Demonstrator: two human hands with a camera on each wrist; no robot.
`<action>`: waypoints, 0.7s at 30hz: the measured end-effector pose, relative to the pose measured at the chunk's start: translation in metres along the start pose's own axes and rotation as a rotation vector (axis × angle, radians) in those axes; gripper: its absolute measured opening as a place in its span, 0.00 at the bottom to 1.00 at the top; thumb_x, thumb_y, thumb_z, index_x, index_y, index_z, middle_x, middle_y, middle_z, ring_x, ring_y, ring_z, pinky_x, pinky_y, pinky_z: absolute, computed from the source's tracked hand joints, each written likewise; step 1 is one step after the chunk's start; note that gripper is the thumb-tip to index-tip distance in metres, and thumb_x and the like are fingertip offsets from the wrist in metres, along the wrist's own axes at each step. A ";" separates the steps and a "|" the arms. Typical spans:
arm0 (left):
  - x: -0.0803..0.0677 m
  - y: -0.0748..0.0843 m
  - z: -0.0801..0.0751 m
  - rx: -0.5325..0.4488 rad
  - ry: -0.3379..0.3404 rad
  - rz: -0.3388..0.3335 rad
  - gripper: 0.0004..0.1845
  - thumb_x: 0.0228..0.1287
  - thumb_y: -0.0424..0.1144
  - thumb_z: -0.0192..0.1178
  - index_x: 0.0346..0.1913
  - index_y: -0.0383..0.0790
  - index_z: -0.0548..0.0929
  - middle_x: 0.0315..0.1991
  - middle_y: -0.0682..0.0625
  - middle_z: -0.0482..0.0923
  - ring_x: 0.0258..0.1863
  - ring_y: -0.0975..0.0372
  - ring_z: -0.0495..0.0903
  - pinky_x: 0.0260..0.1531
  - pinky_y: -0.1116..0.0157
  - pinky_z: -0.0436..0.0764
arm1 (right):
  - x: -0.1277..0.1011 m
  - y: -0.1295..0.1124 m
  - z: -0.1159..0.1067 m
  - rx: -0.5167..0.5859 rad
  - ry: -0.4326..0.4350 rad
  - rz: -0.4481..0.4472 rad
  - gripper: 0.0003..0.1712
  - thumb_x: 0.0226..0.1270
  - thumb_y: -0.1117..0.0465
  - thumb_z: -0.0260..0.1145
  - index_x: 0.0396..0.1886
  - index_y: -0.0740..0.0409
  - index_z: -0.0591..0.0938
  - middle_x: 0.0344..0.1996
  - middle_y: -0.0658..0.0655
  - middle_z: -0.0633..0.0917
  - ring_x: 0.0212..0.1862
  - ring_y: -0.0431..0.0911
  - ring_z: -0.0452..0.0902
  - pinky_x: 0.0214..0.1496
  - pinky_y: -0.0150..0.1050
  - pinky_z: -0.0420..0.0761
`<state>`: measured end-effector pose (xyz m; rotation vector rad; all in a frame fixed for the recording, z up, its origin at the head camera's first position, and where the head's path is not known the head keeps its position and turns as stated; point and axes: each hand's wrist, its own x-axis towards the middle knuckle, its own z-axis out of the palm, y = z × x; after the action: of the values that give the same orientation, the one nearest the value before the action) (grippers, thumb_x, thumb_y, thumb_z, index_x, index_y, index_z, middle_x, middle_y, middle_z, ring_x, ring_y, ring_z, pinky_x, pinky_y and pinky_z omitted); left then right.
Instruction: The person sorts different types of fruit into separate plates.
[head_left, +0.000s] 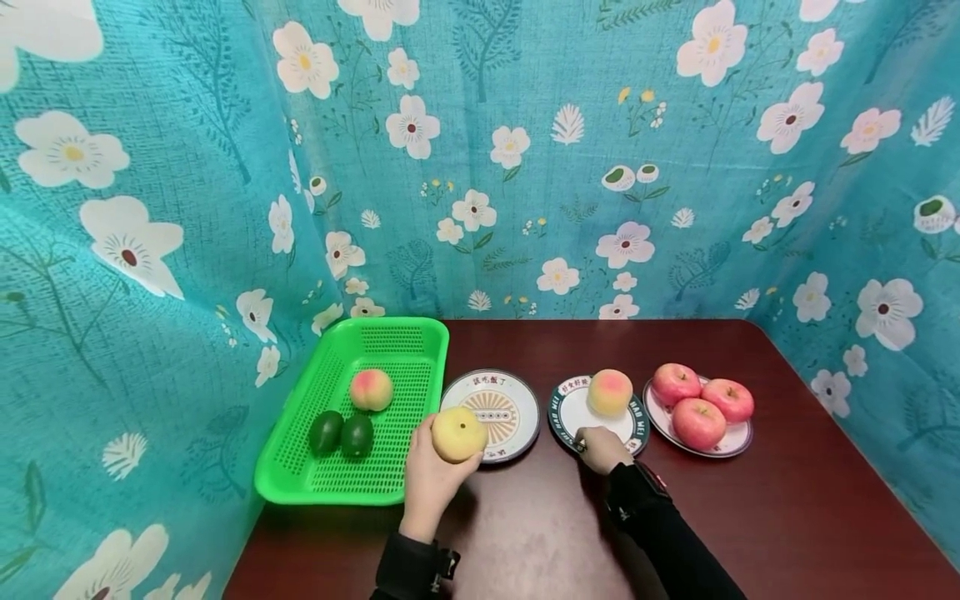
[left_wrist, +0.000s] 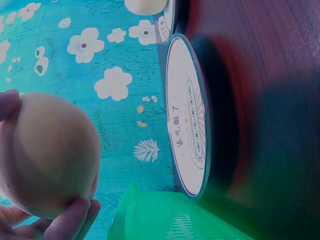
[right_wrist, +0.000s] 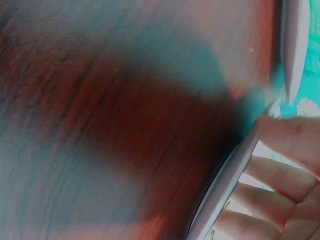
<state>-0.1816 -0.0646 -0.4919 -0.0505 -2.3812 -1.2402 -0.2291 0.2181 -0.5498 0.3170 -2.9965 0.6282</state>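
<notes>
My left hand point(head_left: 433, 475) holds a round yellow peach point(head_left: 459, 434) with a dark dimple facing up, above the near left edge of a white plate point(head_left: 517, 408). In the left wrist view, fingers and thumb curl round the peach point(left_wrist: 50, 155), apart from the plate point(left_wrist: 175, 90). My right hand point(head_left: 602, 451) grips the near rim of a green-rimmed plate point(head_left: 556, 417). A pink-topped peach point(head_left: 610, 392) lies on that plate's far side. In the right wrist view, the fingers point(right_wrist: 270, 175) lie against the plate's edge point(right_wrist: 220, 200); the underside of the grip is partly hidden.
A green basket point(head_left: 270, 467) at the left contains a peach point(head_left: 371, 389) and two dark green avocados point(head_left: 326, 432). At the right, a plate point(head_left: 738, 442) bears three red apples point(head_left: 698, 423). Floral curtains point(head_left: 480, 167) surround the dark brown table point(head_left: 810, 483).
</notes>
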 end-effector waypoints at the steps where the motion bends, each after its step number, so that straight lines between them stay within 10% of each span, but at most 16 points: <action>1: 0.000 0.001 0.000 -0.012 0.000 -0.008 0.44 0.28 0.49 0.74 0.54 0.39 0.69 0.45 0.43 0.71 0.41 0.52 0.74 0.36 0.54 0.73 | 0.000 -0.001 -0.001 0.014 0.027 0.020 0.10 0.40 0.72 0.64 0.28 0.64 0.80 0.26 0.58 0.81 0.31 0.53 0.77 0.35 0.46 0.75; 7: -0.004 0.006 0.008 -0.065 0.059 -0.021 0.44 0.26 0.48 0.75 0.52 0.38 0.67 0.44 0.43 0.70 0.43 0.53 0.72 0.39 0.54 0.72 | -0.002 -0.043 -0.005 0.489 0.193 0.119 0.20 0.55 0.62 0.63 0.45 0.72 0.76 0.41 0.67 0.79 0.46 0.57 0.73 0.48 0.48 0.71; 13: -0.015 0.021 0.029 -0.129 0.089 0.091 0.49 0.22 0.47 0.76 0.55 0.38 0.64 0.46 0.43 0.67 0.44 0.53 0.71 0.41 0.54 0.72 | -0.016 -0.097 -0.012 1.597 -0.224 0.200 0.28 0.70 0.51 0.41 0.60 0.68 0.57 0.49 0.65 0.70 0.43 0.49 0.73 0.47 0.46 0.72; 21: -0.033 0.027 0.049 -0.201 0.045 0.194 0.48 0.21 0.47 0.75 0.54 0.38 0.65 0.48 0.47 0.65 0.45 0.57 0.69 0.42 0.57 0.71 | -0.032 -0.119 -0.008 2.162 -0.609 0.013 0.32 0.69 0.44 0.28 0.51 0.50 0.76 0.49 0.52 0.77 0.50 0.43 0.71 0.51 0.36 0.69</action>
<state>-0.1639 -0.0049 -0.5089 -0.3058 -2.1475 -1.3654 -0.1727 0.1211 -0.4993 0.4663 -1.0057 3.6146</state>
